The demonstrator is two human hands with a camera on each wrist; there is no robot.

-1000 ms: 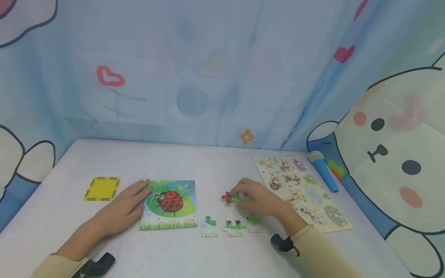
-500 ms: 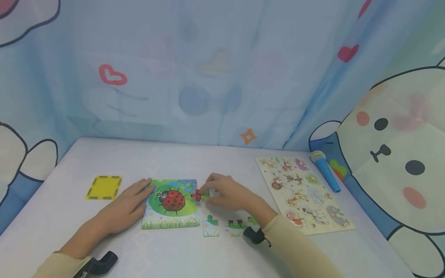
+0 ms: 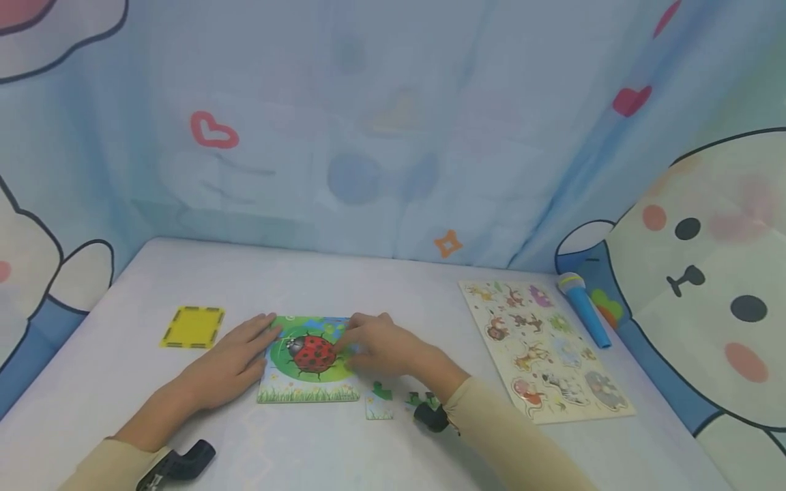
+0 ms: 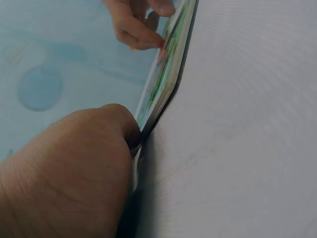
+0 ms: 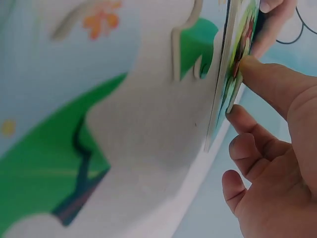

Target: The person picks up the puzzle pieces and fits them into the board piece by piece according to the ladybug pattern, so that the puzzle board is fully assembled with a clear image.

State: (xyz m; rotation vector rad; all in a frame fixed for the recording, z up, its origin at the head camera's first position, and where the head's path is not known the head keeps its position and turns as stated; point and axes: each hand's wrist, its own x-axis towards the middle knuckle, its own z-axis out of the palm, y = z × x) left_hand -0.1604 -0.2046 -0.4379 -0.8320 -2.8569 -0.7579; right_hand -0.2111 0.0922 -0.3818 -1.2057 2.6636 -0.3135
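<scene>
A ladybug jigsaw board (image 3: pixel 307 393) lies flat on the white table. My left hand (image 3: pixel 224 365) rests with extended fingers on its left edge; in the left wrist view the thumb (image 4: pixel 121 124) is at the board's edge. Over the right part of the board, my right hand (image 3: pixel 387 346) pinches a puzzle piece (image 5: pixel 233 94) between thumb and finger. From the head view the fingers mostly hide this piece. Seen from the right wrist, it is against the board's surface. Loose puzzle pieces (image 3: pixel 379 402) lie just right of the board, partly hidden by the right arm.
A yellow square tile (image 3: pixel 193 327) lies left of the left hand. On the right are a wooden animal puzzle board (image 3: pixel 500 354) and a blue toy microphone (image 3: pixel 586 310). A printed curtain (image 3: pixel 393 136) hangs behind the table. Each wrist carries a black camera (image 3: pixel 190 460).
My right hand has carried the puzzle piece leftward from beside the animal board onto the ladybug board. My left hand has stayed on the board's left edge. The head view has shifted slightly.
</scene>
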